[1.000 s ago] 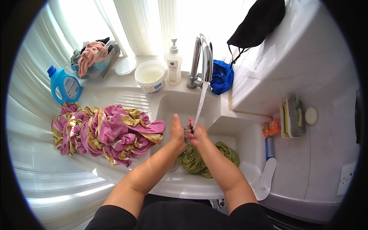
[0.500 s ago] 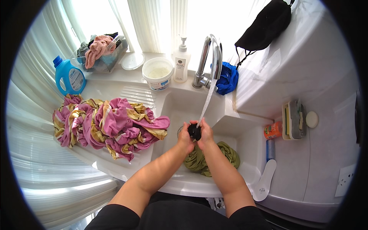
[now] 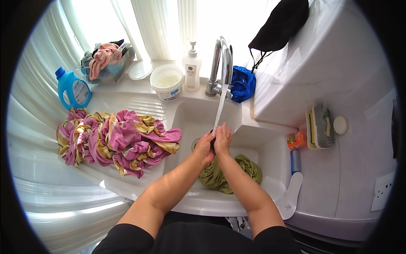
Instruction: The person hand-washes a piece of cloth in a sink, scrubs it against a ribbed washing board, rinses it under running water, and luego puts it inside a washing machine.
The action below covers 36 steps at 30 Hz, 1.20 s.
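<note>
1. Left hand [image 3: 204, 149] and right hand [image 3: 222, 144] together over sink [image 3: 207, 113], small black item [image 3: 212, 144] between them, mostly hidden.
2. Fingers [image 3: 223, 133]: both sets grasping that item; right ones fairly straight.
3. Tap [image 3: 215, 67] running; water stream [image 3: 220, 106] reaches the hands.
4. Green cloth [image 3: 248, 170] lies in sink, partly under right forearm [image 3: 245, 184].
5. Pink-and-yellow cloth [image 3: 122, 139] heaped on drainboard [image 3: 146, 106], left side.

Two grips [image 3: 204, 146] [image 3: 222, 142], one faucet [image 3: 227, 63]

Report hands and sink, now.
Left hand, right hand: small black item between them, mostly hidden. Clear water stream meeting hands. Bunched olive-green cloth in white sink, beneath right forearm.
</note>
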{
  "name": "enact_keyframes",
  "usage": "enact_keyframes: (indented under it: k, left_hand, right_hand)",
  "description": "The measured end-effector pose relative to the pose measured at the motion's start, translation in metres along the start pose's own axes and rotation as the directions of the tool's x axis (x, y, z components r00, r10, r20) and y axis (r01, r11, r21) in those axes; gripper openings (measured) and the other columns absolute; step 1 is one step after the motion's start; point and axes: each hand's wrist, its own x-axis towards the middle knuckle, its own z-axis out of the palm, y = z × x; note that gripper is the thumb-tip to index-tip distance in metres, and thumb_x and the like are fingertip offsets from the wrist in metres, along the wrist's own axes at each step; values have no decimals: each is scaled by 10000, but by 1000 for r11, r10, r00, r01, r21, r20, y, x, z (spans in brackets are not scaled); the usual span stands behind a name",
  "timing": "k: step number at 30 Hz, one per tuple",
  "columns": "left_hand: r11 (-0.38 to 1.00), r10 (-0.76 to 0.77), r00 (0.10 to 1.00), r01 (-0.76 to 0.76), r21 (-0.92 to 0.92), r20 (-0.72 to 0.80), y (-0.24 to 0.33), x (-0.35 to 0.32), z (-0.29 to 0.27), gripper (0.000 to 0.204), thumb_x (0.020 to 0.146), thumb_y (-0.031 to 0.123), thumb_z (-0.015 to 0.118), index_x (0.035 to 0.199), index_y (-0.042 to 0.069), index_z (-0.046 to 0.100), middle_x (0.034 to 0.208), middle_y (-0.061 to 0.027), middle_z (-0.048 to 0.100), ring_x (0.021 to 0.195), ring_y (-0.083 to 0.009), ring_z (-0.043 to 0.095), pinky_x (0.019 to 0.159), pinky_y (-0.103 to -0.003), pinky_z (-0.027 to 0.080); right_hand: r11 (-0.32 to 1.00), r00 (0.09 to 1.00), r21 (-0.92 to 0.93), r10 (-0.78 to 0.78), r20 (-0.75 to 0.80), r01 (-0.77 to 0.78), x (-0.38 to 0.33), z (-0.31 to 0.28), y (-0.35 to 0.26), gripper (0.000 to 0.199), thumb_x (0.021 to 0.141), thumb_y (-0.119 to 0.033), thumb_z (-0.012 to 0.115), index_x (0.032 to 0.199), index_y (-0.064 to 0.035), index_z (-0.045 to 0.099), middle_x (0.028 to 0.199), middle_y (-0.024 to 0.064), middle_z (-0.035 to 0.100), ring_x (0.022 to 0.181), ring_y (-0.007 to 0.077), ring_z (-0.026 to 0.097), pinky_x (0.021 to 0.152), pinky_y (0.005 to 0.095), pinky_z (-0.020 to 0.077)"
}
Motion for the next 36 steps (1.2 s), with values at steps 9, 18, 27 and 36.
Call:
enact_keyframes:
  k: [9,18,27,36]
  left_hand:
    - [983,-31,910,102,151,-413,14,12,13,260,985,340,410,875,111,466,643,-12,421,483,-139,389,404,-271,326]
    - [977,-1,926,81,198,-377,23,9,11,411,982,453,360,841,98,512,762,-73,534,628,-205,522,579,-349,449]
    - [975,163,947,-112,191,-277,9,1,3,464,977,445,388,1203,72,545,1085,-72,587,1004,-206,556,869,-365,453]
    - [984,-49,986,20,-179,-162,23,-8,1,236,937,307,521,1005,94,596,968,-79,633,919,-240,599,838,-417,490]
  right_hand:
    - [735,964,627,245,107,-257,-8,2,9,503,991,-435,355,1283,-36,447,1087,64,531,816,136,513,727,287,446]
    - [819,966,533,95,241,-213,-26,-14,-3,471,939,-313,524,1294,-17,430,1098,93,547,914,133,527,766,285,451]
    - [609,958,740,162,236,-285,-14,3,-19,372,896,-262,614,1160,-22,510,1010,69,589,893,179,570,787,320,474]
    - [952,955,131,-288,68,277,14,-20,-6,339,816,-129,622,1146,-55,612,1158,127,601,1024,197,567,860,359,466]
